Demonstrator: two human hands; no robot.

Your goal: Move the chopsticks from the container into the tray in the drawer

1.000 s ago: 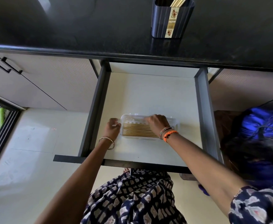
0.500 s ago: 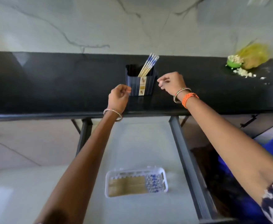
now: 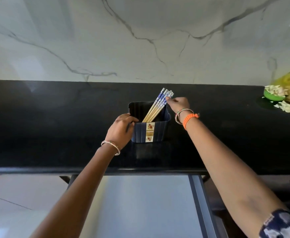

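Pale grey drawer (image 3: 149,203) floor stands open under the front edge of the black countertop (image 3: 54,117). Beyond that edge, mid-counter, the left hand (image 3: 121,128) curls round the left wall of the dark blue container (image 3: 158,131), gripping it. Chopsticks (image 3: 158,104) stand tilted inside, blue-patterned tops leaning toward the back right corner of the container. The right hand (image 3: 179,104) pinches those tops with its fingertips. At the counter's far right edge sits a green bowl (image 3: 272,96).

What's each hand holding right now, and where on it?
Left hand grips the container at its left front corner, by the rim. Right hand pinches the chopsticks near their patterned blue top ends.
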